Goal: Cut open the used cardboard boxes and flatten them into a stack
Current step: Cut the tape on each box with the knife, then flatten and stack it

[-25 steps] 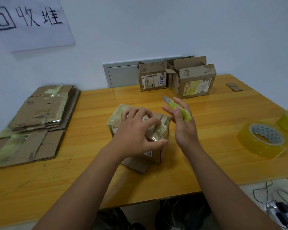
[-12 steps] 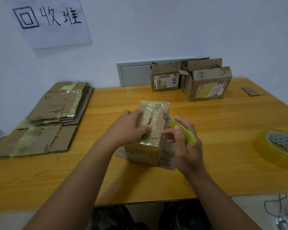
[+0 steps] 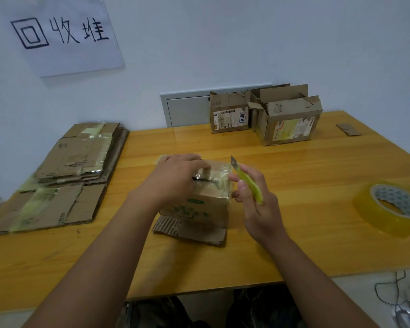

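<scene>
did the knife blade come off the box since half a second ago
Yes. The knife in the right hand now sits beside the box, blade up and clear.

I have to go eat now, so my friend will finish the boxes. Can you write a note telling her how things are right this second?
Left hand: presses on top of the taped box at mid-table, fingers at the slit in its tape.
Right hand: grips the green knife, blade out, pointing up, off the box.
Done: flattened cardboard stack on the table's left.
Left: finish opening and flattening this box, then the two opened boxes at the back by the wall.
Tape roll sits at right.
</scene>
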Action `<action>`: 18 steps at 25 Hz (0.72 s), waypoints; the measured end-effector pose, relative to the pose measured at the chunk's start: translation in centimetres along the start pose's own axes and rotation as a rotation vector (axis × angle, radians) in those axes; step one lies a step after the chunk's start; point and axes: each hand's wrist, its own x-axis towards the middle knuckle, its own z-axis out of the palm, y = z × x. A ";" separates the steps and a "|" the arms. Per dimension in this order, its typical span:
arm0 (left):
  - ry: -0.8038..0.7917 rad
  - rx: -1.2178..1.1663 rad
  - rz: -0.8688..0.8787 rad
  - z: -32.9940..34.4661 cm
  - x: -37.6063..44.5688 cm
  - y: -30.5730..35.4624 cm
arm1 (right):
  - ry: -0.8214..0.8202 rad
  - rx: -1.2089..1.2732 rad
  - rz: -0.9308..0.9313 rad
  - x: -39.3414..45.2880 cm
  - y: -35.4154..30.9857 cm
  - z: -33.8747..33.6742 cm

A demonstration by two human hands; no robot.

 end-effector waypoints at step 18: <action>0.165 -0.152 0.060 1.7 0.6 2.4 | 0.007 0.271 0.128 -0.9 -0.4 0.5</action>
